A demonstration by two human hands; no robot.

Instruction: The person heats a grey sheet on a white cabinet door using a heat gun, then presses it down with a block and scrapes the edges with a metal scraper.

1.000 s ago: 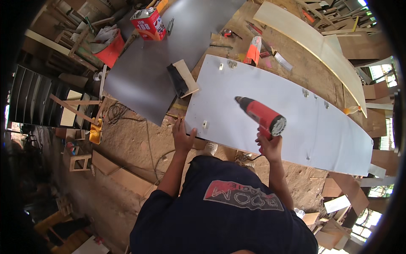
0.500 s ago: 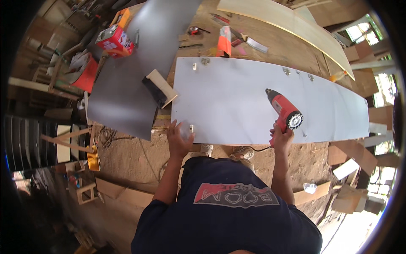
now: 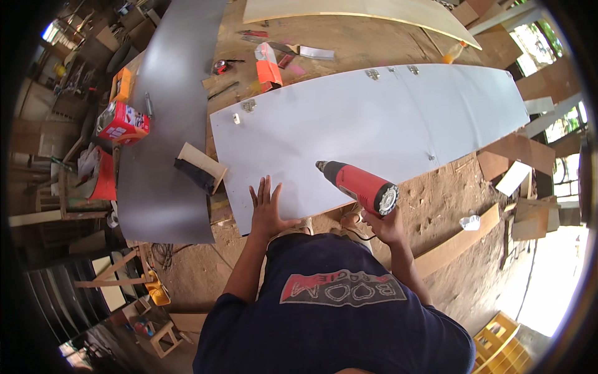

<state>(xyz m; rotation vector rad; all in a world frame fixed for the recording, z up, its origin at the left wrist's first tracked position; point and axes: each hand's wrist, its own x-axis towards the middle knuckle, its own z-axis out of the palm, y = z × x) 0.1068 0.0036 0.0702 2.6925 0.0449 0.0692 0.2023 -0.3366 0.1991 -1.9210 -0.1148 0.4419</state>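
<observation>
Grips the red heat gun (image 3: 362,186) by its handle in the right hand (image 3: 386,224), slants it over the near edge of the pale panel (image 3: 349,118), aims the dark nozzle (image 3: 321,166) toward the left end. Spreads the left hand (image 3: 268,210) wide, clasping nothing, seemingly palm-down by the panel's near left corner. Can't tell from here the gap between nozzle and surface! Best, in my judgement, to keep that gap even, sweep slowly in overlapping passes, never linger on one spot, and hold those bare fingertips well out of the blast. Worth minding the cord (image 3: 361,236), too.

And what a mix of stuff! Smooth, faintly rippled skin on the panel, tapering toward the right end; small metal fittings (image 3: 372,74) along the far edge. Beside the left edge, a blunt wooden block (image 3: 205,162) with limp black cloth (image 3: 194,176). Then a satiny dark sheet (image 3: 165,209), with a boxy red tin (image 3: 124,124) by its left edge. Rough, stained wood across the tabletop (image 3: 355,37).
</observation>
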